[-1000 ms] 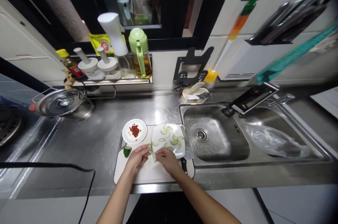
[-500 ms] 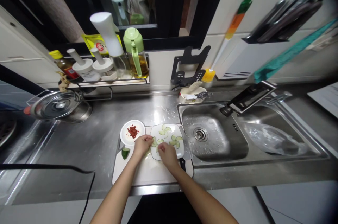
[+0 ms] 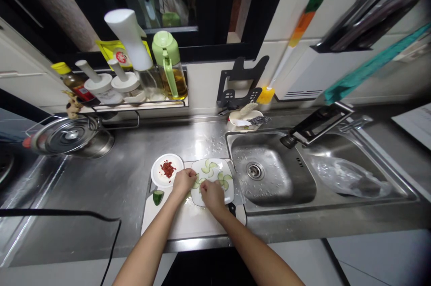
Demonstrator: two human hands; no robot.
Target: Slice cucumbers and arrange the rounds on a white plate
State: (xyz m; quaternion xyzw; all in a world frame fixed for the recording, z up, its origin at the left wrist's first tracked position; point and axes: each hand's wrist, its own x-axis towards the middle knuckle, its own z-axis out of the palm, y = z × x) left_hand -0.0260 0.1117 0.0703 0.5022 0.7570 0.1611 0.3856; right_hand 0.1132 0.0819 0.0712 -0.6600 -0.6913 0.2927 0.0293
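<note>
A white squarish plate (image 3: 222, 196) lies on the cutting board (image 3: 182, 226), with thin cucumber slices (image 3: 209, 167) laid in small curved clusters on it. My left hand (image 3: 183, 182) is at the plate's left edge, thumb and finger pinched at a slice there. My right hand (image 3: 213, 195) is over the plate's lower middle, its fingers curled together close to the same cluster; what its fingertips hold is hidden. Left of my left hand, a cut cucumber end (image 3: 158, 197) rests on the board. A round white dish (image 3: 158, 178) with chopped red bits (image 3: 167, 169) stands behind it.
A black knife handle (image 3: 232, 208) shows beside the plate's lower right. The sink (image 3: 269, 187) is to the right, with a plastic bag (image 3: 346, 178) in its second basin. A lidded pot (image 3: 72, 138) stands at left, under a rack of bottles (image 3: 168, 68).
The view has shifted slightly. Both hands stay at the same cluster of slices, still pinched and curled, with only tiny finger movement. The dish and cucumber end lie as before.
</note>
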